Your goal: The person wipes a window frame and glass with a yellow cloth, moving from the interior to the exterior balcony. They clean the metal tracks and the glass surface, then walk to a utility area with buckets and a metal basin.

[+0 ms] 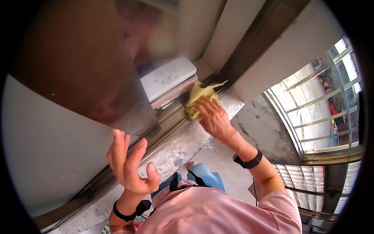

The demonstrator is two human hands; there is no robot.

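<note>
My right hand (211, 118) grips a crumpled yellow cloth (196, 96) against the dark metal window track (173, 118), close to its far corner. Part of the track there is hidden under the cloth. To the left, my left hand (133, 166) is raised with its fingers spread and holds nothing. Its fingertips are by the lower edge of a glass window pane (87, 84); whether they touch it I cannot tell. The pane is dark and reflective in its upper part, pale grey below.
Behind the track lies a white case (171, 76) with a line drawing, on top of a pinkish item (175, 92). A rough stone sill (181, 146) runs along my front. At right, a window with metal bars (321, 96) is set in the stained wall (260, 122).
</note>
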